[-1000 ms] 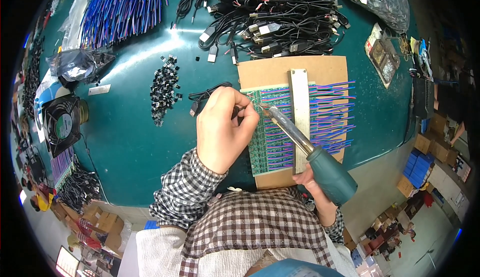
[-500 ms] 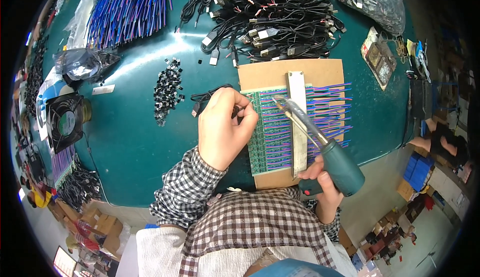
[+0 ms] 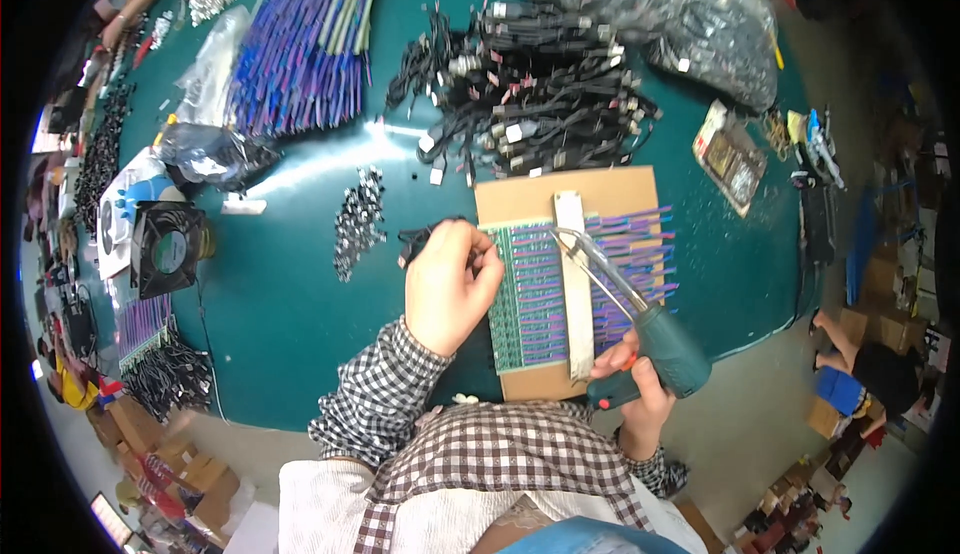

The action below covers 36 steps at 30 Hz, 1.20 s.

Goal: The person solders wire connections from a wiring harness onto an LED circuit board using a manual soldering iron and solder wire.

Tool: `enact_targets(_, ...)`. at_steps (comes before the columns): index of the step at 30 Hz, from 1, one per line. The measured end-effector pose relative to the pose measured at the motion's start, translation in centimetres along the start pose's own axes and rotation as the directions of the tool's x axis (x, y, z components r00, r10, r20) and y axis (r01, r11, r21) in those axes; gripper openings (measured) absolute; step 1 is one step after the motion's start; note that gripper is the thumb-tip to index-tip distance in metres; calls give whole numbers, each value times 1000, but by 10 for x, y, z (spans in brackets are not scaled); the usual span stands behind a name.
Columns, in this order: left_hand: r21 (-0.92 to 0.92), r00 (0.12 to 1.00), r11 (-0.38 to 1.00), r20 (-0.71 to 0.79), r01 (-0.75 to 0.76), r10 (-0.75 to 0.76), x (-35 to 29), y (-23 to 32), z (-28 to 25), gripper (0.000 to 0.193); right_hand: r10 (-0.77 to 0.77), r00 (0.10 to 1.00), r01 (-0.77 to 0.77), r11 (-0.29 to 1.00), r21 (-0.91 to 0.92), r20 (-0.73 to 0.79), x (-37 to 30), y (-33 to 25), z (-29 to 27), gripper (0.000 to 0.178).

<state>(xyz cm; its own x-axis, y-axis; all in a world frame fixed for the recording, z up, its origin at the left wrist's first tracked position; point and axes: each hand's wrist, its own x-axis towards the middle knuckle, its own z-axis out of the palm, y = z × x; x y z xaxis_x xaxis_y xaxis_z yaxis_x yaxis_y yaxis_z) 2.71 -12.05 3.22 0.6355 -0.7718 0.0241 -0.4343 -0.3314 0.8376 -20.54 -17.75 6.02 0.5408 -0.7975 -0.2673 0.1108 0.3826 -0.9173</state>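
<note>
At the centre, flat on a sheet of brown cardboard (image 3: 610, 186), a green rectangular circuit-board panel (image 3: 506, 304), with rows of thin blue and purple wires (image 3: 645, 246) stretching rightward beneath a long, pale metal bar (image 3: 575, 304). Over the panel's upper part, close to the bar, the tip of a dark green soldering gun (image 3: 674, 354) with a silver barrel; impossible to tell whether touching. Around that tool's handle, fingers of the right hand (image 3: 645, 399), wrapped firmly. At the panel's upper left corner, the left hand (image 3: 447, 289), fingers pinched together on a slim black cable (image 3: 418, 243), loops trailing to the left. Farther left, on the glossy green counter (image 3: 285, 344), a heap of tiny black-and-silver components (image 3: 358, 226), then a square black fan (image 3: 168, 250). Beyond the cardboard, a large pile of black cables (image 3: 560, 94) with pale plugs; left of that, a thick spread of blue-purple strands (image 3: 298, 79).
</note>
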Motion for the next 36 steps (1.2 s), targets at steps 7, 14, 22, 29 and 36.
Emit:
enact_targets(7,180,994,982,-80,-60,75,-14,9,-4,15,-43,993,77,947,312,-113,18,2,-28,33)
enact_targets(14,110,966,973,-138,-203,217,16,33,-51,22,-10,987,81,891,447,-161,27,-5,-44,36)
enact_targets(22,201,839,837,-100,-509,534,138,53,-4,20,-21,994,74,856,512,-107,17,2,-56,34)
enact_targets(29,483,728,606,104,-632,677,200,38,29,32,-1,988,86,832,547,-154,5,4,-65,33)
enact_targets(36,511,755,586,221,-629,617,201,46,24,33,26,981,79,849,522,-192,6,-4,-64,35)
